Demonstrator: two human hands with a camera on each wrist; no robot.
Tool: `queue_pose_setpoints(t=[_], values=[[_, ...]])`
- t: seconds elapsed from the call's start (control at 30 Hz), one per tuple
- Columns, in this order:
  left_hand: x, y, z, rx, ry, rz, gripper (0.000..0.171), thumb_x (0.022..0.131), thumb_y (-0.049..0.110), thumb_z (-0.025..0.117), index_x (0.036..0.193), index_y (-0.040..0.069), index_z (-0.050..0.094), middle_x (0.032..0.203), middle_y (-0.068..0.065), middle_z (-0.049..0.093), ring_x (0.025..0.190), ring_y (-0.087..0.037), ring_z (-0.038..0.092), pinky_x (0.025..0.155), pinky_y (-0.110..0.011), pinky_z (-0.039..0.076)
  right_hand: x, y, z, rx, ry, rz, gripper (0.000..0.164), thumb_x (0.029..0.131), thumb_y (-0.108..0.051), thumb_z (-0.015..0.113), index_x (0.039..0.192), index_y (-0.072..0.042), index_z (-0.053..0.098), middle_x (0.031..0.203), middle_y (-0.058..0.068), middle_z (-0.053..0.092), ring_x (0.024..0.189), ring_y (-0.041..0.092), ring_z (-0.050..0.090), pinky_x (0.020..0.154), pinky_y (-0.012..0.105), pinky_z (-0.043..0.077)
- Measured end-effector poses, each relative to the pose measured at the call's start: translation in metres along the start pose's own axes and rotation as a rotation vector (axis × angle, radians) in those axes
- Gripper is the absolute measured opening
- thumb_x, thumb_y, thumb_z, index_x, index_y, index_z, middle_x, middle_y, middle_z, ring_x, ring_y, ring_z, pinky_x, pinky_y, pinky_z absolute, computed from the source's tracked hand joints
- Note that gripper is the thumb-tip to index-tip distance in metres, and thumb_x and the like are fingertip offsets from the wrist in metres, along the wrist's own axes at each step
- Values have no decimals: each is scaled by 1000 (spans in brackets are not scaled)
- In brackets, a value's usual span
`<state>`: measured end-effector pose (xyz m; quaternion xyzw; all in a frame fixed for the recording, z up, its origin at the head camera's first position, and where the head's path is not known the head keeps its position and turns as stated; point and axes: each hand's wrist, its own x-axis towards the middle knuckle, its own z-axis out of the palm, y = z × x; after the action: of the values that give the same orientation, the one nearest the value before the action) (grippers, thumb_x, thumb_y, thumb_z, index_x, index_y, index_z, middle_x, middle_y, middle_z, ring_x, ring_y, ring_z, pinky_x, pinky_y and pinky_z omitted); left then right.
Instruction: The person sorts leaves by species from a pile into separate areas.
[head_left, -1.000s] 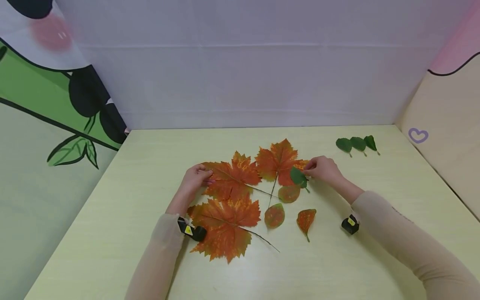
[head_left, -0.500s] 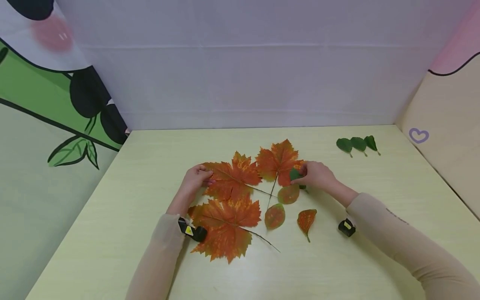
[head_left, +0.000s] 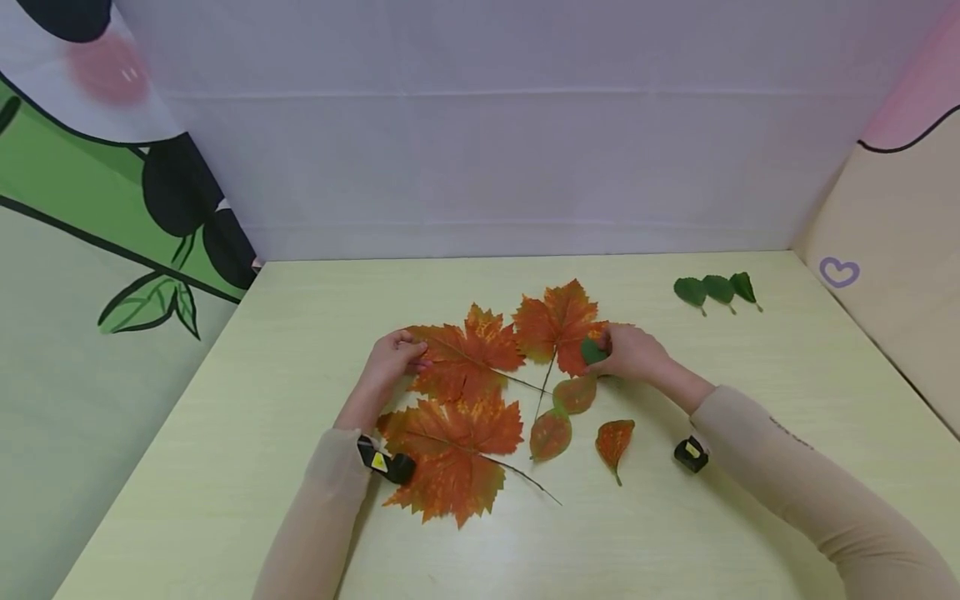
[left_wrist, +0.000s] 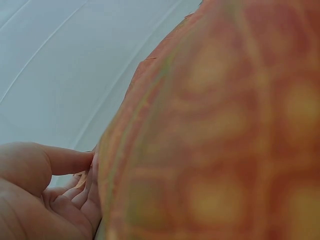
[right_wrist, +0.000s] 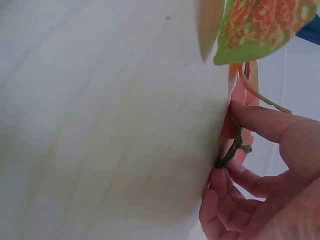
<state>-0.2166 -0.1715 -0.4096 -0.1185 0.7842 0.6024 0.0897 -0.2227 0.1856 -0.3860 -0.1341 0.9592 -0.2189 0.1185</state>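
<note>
My left hand [head_left: 393, 353] pinches the left edge of a large orange maple leaf [head_left: 468, 354]; the left wrist view shows the thumb and fingers at that edge of the maple leaf [left_wrist: 210, 125]. Over the right side of another maple leaf [head_left: 551, 321], my right hand [head_left: 633, 352] holds a small green leaf [head_left: 592, 351], mostly covered by the fingers. In the right wrist view the green leaf [right_wrist: 231, 152] lies between thumb and fingers. Two small orange-green leaves [head_left: 575, 394] [head_left: 551, 434] lie left of and below that hand, their edges meeting.
A third maple leaf [head_left: 453, 454] lies in front, under the left wrist camera [head_left: 386, 460]. One small orange leaf [head_left: 615, 446] sits apart on the pale table [head_left: 645, 533]. Three green leaves [head_left: 716, 289] form a row at the back right. A pale backdrop [head_left: 525, 175] rises behind.
My right hand has moved slightly left and toward me, covering more of the green leaf. The upper small orange-green leaf has shifted toward the lower one. My left hand stays put.
</note>
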Motion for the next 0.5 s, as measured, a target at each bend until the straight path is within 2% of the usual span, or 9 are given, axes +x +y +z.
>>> queue_pose_setpoints(t=[0.17,0.3,0.5], values=[[-2,2,-1,-4,-4,5,17,92,14,51,102,4,40,80,-3,56,62,-8,61,64,-22,50,-1,3,-2,24,-18,-5,40,77,-31,70,97,0,54,94,14,60,80,23,55,66,33,44],[-3,2,-1,-10,-4,4,17,92,13,52,102,4,40,79,-2,56,61,-8,61,63,-21,51,-2,5,-5,66,-19,22,34,81,-27,64,100,0,56,96,15,61,79,23,55,65,32,43],[-2,1,0,2,0,1,19,92,14,52,104,4,40,80,-3,56,61,-8,61,64,-21,50,-4,11,-10,71,105,35,33,83,-16,54,108,6,57,104,23,61,82,29,56,71,38,44]])
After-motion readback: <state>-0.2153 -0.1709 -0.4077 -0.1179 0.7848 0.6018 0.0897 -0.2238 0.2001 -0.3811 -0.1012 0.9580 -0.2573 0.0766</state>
